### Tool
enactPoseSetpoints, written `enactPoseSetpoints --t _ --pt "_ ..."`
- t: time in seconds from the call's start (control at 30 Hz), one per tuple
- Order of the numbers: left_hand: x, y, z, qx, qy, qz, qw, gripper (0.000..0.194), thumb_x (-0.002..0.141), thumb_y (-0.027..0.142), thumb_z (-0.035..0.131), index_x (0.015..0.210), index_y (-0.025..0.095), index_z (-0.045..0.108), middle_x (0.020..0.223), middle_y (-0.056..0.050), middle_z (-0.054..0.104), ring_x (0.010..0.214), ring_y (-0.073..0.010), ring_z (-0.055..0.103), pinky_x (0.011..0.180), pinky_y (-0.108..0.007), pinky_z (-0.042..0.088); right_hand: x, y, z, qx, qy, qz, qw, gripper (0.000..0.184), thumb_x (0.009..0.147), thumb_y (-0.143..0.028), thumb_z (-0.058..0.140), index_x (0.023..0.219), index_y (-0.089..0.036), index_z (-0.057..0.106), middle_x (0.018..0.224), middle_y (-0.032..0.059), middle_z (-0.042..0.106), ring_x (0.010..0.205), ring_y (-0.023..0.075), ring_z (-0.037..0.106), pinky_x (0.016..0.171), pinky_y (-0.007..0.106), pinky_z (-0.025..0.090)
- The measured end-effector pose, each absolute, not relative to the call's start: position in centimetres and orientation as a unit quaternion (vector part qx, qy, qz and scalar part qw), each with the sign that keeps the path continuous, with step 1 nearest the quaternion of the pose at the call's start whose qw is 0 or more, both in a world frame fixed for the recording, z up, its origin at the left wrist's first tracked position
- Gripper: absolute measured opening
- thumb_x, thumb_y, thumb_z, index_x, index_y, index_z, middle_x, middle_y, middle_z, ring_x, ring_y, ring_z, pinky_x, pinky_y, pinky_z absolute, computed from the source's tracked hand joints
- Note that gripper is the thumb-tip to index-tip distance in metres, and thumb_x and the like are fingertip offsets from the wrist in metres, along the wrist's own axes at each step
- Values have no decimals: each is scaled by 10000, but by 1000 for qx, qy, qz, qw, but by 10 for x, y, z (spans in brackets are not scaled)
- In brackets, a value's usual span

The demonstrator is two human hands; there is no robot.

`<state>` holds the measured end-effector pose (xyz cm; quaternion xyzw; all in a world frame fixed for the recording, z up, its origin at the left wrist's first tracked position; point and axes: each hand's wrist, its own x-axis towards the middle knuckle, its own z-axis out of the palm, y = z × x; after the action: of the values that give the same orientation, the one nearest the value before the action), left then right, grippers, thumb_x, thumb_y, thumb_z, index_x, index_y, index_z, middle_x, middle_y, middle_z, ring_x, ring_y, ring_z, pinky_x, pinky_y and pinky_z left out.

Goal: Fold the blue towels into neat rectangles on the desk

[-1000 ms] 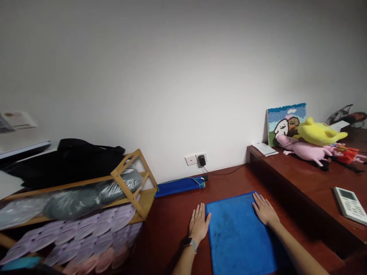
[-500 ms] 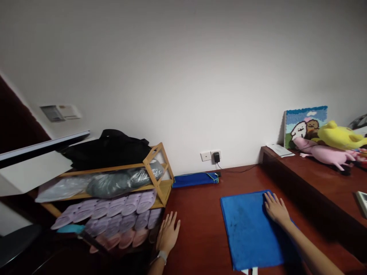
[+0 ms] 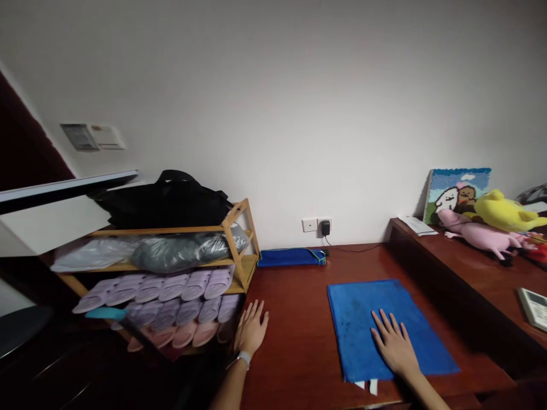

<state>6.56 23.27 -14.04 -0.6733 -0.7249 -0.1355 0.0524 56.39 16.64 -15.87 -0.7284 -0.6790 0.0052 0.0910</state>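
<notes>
My right hand [image 3: 394,344] lies flat with spread fingers on a blue cloth [image 3: 356,313], over its lower middle part. The cloth is laid out on the reddish-brown tabletop [image 3: 290,336] and has dark smudges on its left half. White tags stick out from its near edge. My left hand [image 3: 251,329], with a watch [image 3: 244,357] at the wrist, rests open at the table's left edge and holds nothing.
Left of the table stands a wooden rack [image 3: 243,245] with rows of lilac slippers [image 3: 171,285] and a black bag [image 3: 171,199] on top. A folded blue cloth [image 3: 290,257] lies by the wall. Plush toys [image 3: 474,230] sit on the raised ledge at right.
My right hand has slid from the cloth's far right edge toward me, to its lower middle. My left hand stays at the table edge. The view has shifted slightly.
</notes>
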Motion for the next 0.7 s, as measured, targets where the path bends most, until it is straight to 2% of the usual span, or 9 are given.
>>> enactPoseSetpoints --t 0.17,0.4,0.7 --pt "65 235 -141 -670 -727 -139 54 574 1014 409 403 1515 170 552 1613 -111 507 1521 -274 431 1262 -462 319 561 165 -151 -732 -678 24 66 675 1022 -587 318 1640 -315 333 1718 7 292 1602 322 221 1297 582 165" --pt "62 239 -146 -670 -723 -155 71 589 997 417 378 1485 159 584 1572 -113 563 1488 -279 476 1242 -460 358 550 159 -143 -687 -717 59 103 708 1031 -650 250 1642 -300 334 1713 23 310 1600 283 244 1302 571 166" --pt "59 243 -147 -673 -722 -147 71 589 999 410 386 1494 153 575 1585 -115 546 1498 -278 463 1248 -445 346 529 153 -131 -673 -725 97 108 735 1034 -664 246 1654 -272 289 1721 20 268 1615 275 182 1320 538 122"
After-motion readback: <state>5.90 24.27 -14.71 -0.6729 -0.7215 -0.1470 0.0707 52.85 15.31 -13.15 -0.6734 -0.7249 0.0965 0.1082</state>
